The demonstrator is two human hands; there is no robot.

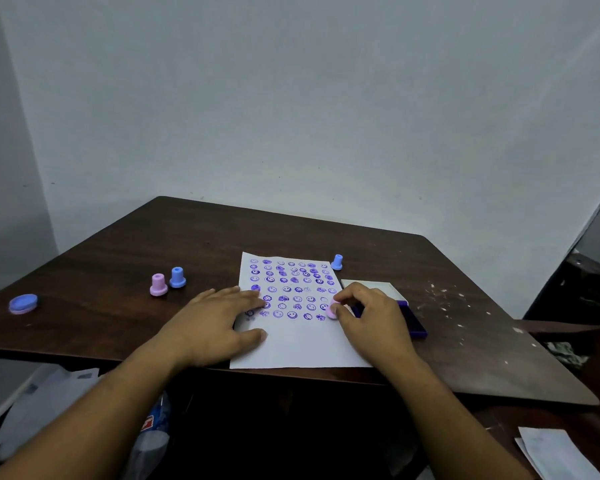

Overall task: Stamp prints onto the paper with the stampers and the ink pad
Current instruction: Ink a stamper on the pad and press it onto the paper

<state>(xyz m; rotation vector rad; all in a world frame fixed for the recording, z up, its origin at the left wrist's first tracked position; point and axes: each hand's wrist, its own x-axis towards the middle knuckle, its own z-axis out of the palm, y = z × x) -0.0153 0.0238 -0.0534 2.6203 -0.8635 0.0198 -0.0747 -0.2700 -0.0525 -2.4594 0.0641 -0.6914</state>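
Paper under flat, open left hand, right hand grip pinching pink stamper

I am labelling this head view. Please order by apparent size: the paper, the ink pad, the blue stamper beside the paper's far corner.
1. paper, clearly largest.
2. ink pad, partly hidden behind the right hand.
3. blue stamper, smallest, though it stands farthest away.

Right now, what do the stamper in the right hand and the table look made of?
Pink stamper in the right hand: looks like smooth moulded plastic with a matte, even colour, though partly hidden. Table: dark brown with a wood-grain pattern and slight sheen; wood or laminate, hard to tell.
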